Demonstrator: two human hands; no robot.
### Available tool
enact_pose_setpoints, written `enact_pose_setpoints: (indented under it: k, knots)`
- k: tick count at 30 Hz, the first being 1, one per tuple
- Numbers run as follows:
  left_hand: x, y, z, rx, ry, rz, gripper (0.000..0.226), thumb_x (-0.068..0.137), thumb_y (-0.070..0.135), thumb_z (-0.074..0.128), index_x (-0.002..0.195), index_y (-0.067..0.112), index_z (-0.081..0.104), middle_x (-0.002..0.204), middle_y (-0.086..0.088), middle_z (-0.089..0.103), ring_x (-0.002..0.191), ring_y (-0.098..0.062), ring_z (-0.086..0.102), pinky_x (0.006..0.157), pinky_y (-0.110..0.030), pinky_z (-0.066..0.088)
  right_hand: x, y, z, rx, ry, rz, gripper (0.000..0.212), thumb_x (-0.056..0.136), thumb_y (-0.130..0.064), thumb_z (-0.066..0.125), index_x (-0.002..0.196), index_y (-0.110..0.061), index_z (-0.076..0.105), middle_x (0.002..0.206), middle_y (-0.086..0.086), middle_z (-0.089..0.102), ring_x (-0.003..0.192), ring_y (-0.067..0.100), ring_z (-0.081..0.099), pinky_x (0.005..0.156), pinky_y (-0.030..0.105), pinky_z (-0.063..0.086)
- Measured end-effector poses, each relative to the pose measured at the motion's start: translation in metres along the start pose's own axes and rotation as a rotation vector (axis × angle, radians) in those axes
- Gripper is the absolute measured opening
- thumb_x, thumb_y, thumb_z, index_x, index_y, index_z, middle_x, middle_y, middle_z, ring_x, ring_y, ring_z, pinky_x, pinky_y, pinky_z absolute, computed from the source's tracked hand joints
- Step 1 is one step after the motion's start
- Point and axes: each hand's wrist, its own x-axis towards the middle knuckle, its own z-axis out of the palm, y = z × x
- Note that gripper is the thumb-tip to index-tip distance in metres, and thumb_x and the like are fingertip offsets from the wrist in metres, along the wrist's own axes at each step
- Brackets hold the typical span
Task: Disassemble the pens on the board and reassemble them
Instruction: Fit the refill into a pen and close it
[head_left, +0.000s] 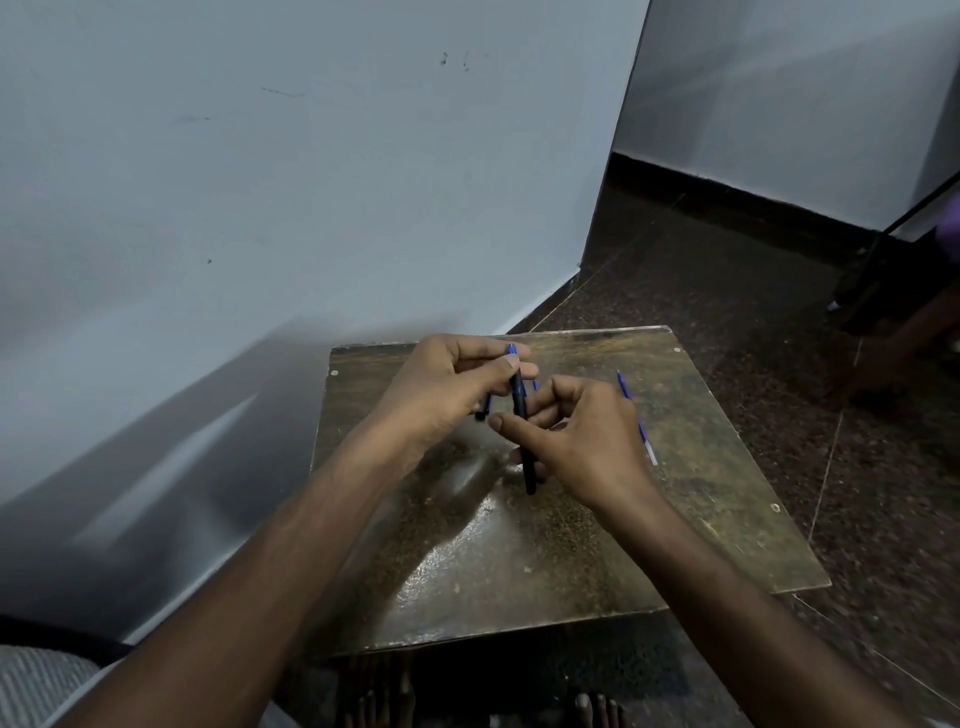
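Observation:
A dark pen (521, 410) with a blue top stands nearly upright above the brown board (519, 561). My left hand (447, 389) pinches its upper end. My right hand (587, 431) is closed around its lower part, and the pen's tip pokes out below my fingers. A second small dark and blue pen piece (484, 409) sticks out under my left hand. A thin blue refill (638, 418) lies on the board just right of my right hand. Whether another piece lies hidden behind my hands I cannot tell.
The board rests low over a dark speckled floor (727, 270), with bare toes (597, 709) showing under its near edge. A pale wall (260, 182) rises close behind and to the left. A dark stand and another person's leg (893, 312) are at far right.

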Motion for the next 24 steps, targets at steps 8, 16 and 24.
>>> enact_pose_setpoints:
  k: [8, 16, 24]
  knots:
    - [-0.005, 0.004, 0.001, 0.021, 0.185, -0.032, 0.064, 0.072, 0.087, 0.072, 0.104, 0.031, 0.083, 0.097, 0.021, 0.083, 0.085, 0.009, 0.076, 0.074, -0.024, 0.054, -0.001, 0.0, 0.002, -0.013, -0.044, -0.021, 0.026, 0.077, -0.033, 0.098, 0.077, -0.026, 0.073, 0.071, -0.006, 0.08, 0.061, 0.012, 0.081, 0.062, 0.044, 0.069]
    - [0.0, -0.002, -0.004, -0.025, 0.234, 0.074, 0.021, 0.1, 0.044, 0.074, 0.107, 0.026, 0.084, 0.099, 0.014, 0.085, 0.077, 0.005, 0.071, 0.059, -0.006, 0.05, -0.001, 0.001, -0.002, -0.128, -0.107, -0.025, 0.027, 0.076, -0.034, 0.098, 0.074, -0.03, 0.072, 0.07, -0.019, 0.078, 0.058, -0.003, 0.073, 0.052, 0.01, 0.051]
    - [0.015, -0.007, -0.029, -0.183, 0.473, 0.065, 0.015, 0.095, 0.038, 0.083, 0.1, 0.024, 0.084, 0.079, 0.009, 0.081, 0.07, 0.0, 0.072, 0.063, -0.017, 0.058, -0.005, 0.002, -0.007, -0.191, -0.156, -0.004, 0.025, 0.078, -0.037, 0.097, 0.077, -0.028, 0.074, 0.068, -0.008, 0.079, 0.061, 0.0, 0.076, 0.055, 0.01, 0.051]
